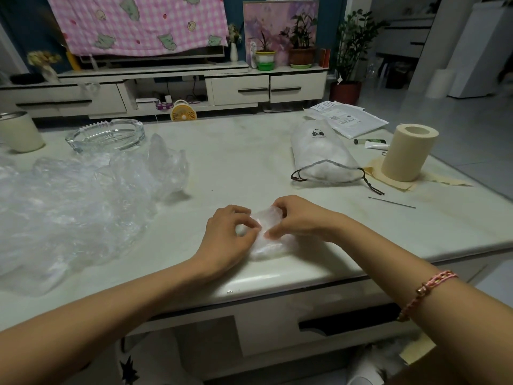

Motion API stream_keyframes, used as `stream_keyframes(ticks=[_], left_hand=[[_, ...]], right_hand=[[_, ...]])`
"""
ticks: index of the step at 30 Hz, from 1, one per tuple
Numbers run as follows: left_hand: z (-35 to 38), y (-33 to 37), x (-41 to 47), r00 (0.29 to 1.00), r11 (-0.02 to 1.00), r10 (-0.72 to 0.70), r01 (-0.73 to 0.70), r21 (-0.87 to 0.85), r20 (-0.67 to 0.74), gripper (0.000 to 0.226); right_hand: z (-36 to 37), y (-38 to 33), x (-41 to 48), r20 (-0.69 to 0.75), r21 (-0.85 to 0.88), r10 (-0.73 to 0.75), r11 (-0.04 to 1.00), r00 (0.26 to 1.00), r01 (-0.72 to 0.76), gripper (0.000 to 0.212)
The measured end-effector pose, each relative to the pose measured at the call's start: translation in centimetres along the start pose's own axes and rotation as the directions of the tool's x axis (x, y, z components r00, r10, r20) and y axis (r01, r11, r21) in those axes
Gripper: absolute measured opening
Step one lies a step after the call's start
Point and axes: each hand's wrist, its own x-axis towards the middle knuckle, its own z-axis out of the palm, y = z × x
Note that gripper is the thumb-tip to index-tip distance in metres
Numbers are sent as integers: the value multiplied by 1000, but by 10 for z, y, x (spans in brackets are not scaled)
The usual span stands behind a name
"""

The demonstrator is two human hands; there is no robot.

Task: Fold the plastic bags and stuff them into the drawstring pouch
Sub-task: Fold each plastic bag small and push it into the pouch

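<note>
A small clear plastic bag [270, 245], folded into a compact wad, lies near the table's front edge. My left hand [229, 237] pinches its left side with thumb and fingers curled. My right hand [294, 220] grips its top right, fingers bent over the plastic. A heap of loose crumpled clear plastic bags [75, 207] spreads over the table's left half. The white drawstring pouch [322, 154] lies on its side at the right, bulging, its dark cord trailing toward me.
On the pale table [236, 162] stand a glass ashtray [107, 134], a cream cup [19, 132] at far left, a paper roll [408, 152], a tube, papers [347, 118] and a thin metal pin [391, 202]. A TV cabinet lies beyond.
</note>
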Motion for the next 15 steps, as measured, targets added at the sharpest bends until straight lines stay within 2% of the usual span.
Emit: stream_keyframes(ticks=[1,4,5,7,10,13,15], left_hand=[[1,1,0,1000,1000,0,0,-6,-7,15],[-1,3,-2,999,995,-36,35,-98,-12,48],[-2,5,-2,999,993,-46,45,-107,-7,52],[-2,6,-2,999,993,-54,54,-104,6,42],[-5,15,1,995,956,-96,92,-279,-1,13],[-8,25,8,982,844,-175,184,-503,65,15],[-8,32,11,960,736,-247,272,-619,128,19]], right_hand=[[1,0,0,-3,4,-4,1000,1000,4,21],[2,0,-1,-21,65,-36,997,999,38,18],[2,1,-2,-38,96,-60,993,998,63,18],[1,2,-3,-82,176,-88,979,993,101,19],[-1,7,-4,-131,333,-56,938,990,97,18],[0,11,-6,-143,515,0,854,990,75,9],[3,12,-6,-126,652,30,756,992,60,20]])
